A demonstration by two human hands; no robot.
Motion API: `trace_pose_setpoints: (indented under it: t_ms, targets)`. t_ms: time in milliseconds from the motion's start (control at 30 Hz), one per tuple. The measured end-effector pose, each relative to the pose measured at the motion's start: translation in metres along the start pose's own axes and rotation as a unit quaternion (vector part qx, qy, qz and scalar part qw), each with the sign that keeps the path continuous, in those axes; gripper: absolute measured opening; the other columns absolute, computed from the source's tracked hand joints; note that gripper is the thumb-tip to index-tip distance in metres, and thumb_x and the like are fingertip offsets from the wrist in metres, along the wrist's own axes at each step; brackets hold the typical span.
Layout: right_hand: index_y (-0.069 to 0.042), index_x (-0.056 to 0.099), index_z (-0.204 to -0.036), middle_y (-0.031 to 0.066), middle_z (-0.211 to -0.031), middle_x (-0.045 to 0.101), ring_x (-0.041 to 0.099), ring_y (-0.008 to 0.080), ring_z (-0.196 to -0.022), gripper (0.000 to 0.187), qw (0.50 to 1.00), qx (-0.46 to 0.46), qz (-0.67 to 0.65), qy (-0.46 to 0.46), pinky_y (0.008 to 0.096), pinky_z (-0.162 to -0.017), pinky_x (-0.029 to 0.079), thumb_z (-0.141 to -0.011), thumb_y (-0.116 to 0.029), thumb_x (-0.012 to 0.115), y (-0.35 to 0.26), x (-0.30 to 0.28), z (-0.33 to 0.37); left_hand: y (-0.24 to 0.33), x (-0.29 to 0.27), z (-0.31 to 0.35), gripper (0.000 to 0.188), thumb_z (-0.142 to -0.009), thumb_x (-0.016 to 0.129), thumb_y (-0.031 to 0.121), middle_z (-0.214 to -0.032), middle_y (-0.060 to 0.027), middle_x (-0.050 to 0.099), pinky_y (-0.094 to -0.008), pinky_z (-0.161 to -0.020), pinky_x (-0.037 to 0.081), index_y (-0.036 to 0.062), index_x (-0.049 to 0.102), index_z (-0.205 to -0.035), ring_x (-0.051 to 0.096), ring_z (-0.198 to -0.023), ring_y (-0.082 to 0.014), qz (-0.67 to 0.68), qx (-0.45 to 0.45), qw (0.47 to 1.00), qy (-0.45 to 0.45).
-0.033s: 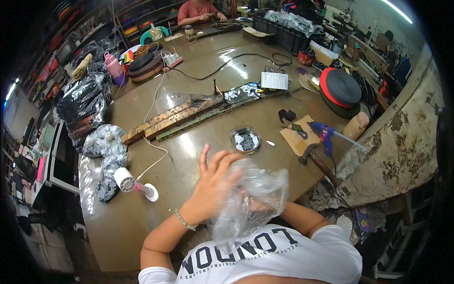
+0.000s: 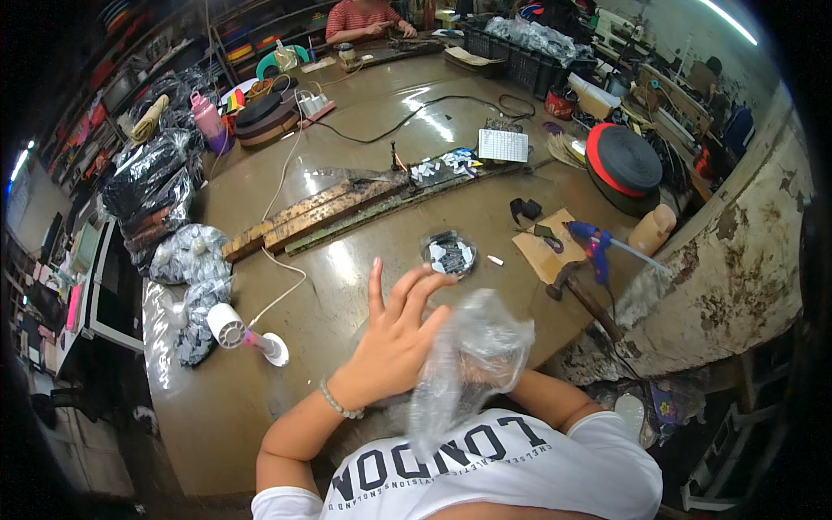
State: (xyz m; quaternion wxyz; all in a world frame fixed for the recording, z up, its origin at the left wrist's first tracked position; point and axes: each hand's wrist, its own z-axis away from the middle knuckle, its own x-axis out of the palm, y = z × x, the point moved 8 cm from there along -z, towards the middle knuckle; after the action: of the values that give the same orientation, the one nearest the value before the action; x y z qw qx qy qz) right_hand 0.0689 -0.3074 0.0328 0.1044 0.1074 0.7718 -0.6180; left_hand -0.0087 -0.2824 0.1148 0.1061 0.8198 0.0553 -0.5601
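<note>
A crumpled clear plastic bag (image 2: 485, 321) hangs in front of my chest, over the near edge of the table. My right hand (image 2: 490, 371) is wrapped in its folds and seems to grip it; the film blurs those fingers. Just left of the bag, my left hand (image 2: 394, 347) has its fingers spread, the thumb at the edge of the plastic. A beaded bracelet circles that wrist. Beyond my hands stands a round clear tub (image 2: 450, 253) of small dark and pale pieces. A small white piece (image 2: 495, 260) lies beside it.
A small white fan (image 2: 232, 328) stands at left near plastic-wrapped bundles (image 2: 186, 256). Long wooden bars (image 2: 321, 217) cross the table. To the right lie a hammer (image 2: 585, 303), a blue glue gun (image 2: 596, 247) and a webbing roll (image 2: 628, 160). A person in red stripes (image 2: 355, 22) sits opposite.
The bag has shifted a little to the right and its folds have changed. My left fingers have drawn off the plastic and spread apart.
</note>
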Motion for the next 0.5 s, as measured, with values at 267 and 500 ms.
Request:
trace_pose_setpoints:
  t_ms: [267,500]
  targets:
    - [-0.008,0.054,-0.094,0.0091,-0.111,0.054,0.046,0.0216,-0.107,0.032,0.989,-0.054,0.055,0.128,0.0386,-0.091,0.03,-0.07,-0.027,0.062,0.023,-0.002,0.0,-0.038,0.052,0.043,0.116,-0.049,0.076,0.059,-0.142,-0.0216,0.02,-0.0444,-0.11,0.007,0.0029,0.025,-0.137,0.012,-0.135,-0.0332,0.306,-0.066,0.942,-0.121]
    - [-0.012,0.058,-0.083,0.0057,-0.099,0.057,0.051,0.0195,-0.096,0.027,0.87,-0.34,0.353,0.057,0.0429,-0.086,0.028,-0.069,-0.035,0.06,-0.057,0.047,-0.009,-0.004,0.094,0.101,0.079,-0.068,0.069,0.042,-0.141,-0.0197,0.023,-0.0402,-0.109,0.015,0.0032,0.037,-0.129,0.018,-0.132,-0.0304,0.455,-0.014,0.876,-0.158]
